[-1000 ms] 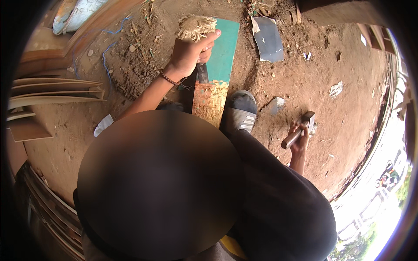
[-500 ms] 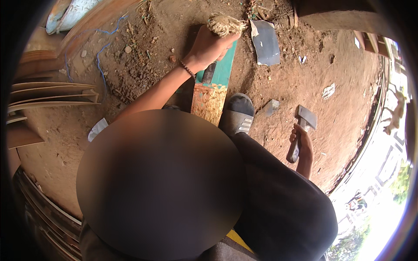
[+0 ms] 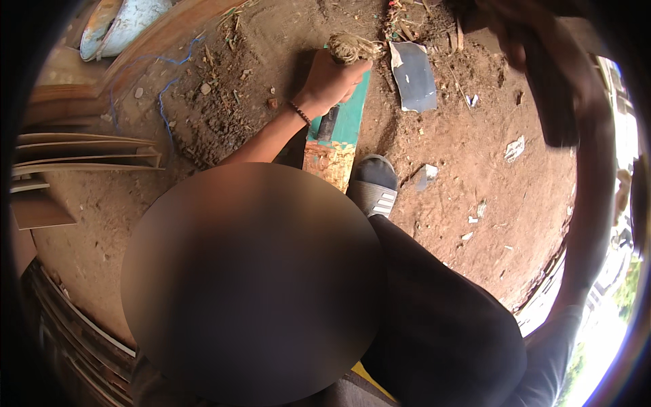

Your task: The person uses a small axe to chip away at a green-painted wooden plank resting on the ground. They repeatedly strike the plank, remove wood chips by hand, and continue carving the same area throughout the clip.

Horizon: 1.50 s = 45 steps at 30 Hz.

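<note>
my left hand clamps a chisel, right hand a dark tool. the board looks stripped below my left, green beside it.

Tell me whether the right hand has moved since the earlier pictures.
Yes, up the picture and rightward: earlier below the dark grey sheet, the right hand is now roughly level with it, off to its right.

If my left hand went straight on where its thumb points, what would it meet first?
Your left hand would probably reach the dark grey sheet, unless it passes above; depth is unclear.
</note>
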Tool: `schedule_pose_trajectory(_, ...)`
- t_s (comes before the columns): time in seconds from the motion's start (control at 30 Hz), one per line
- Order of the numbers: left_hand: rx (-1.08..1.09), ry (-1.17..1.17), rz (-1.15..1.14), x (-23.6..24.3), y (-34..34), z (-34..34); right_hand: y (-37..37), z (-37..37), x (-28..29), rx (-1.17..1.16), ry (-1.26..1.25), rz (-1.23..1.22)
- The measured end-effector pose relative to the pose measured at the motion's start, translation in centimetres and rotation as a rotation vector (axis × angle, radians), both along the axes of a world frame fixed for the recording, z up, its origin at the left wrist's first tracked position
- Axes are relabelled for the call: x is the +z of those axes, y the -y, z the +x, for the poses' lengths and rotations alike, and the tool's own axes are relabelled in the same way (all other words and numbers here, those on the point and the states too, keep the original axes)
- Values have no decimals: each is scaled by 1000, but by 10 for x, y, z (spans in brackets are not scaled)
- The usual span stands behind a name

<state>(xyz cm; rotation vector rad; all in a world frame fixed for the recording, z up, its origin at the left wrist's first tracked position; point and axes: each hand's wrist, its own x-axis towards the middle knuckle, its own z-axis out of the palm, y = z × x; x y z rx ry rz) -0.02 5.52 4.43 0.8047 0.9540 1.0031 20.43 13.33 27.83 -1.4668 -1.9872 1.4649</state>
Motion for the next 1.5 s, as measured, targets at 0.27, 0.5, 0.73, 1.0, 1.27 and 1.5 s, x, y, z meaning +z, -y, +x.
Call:
schedule_pose_trajectory(0.27,104,-5,23,1,-1,-2,7,-47,-48,114,354,-372)
schedule_pose_trajectory(0.5,83,1,48,-4,-5,-1,2,-51,-18,-180,255,-207)
schedule_pose_trajectory(0.73,48,25,-49,-8,-8,-1,7,-54,-61,-40,334,-345)
schedule_pose_trajectory(1.0,48,65,-28,-19,-13,-4,-26,-64,-2,-203,40,-384)
schedule_pose_trajectory(1.27,92,64,-90,-19,-15,-5,-1,-73,-62,7,166,-323)
schedule_pose_trajectory(1.5,81,69,-103,-22,-15,-8,-21,-87,-15,-128,55,-489)
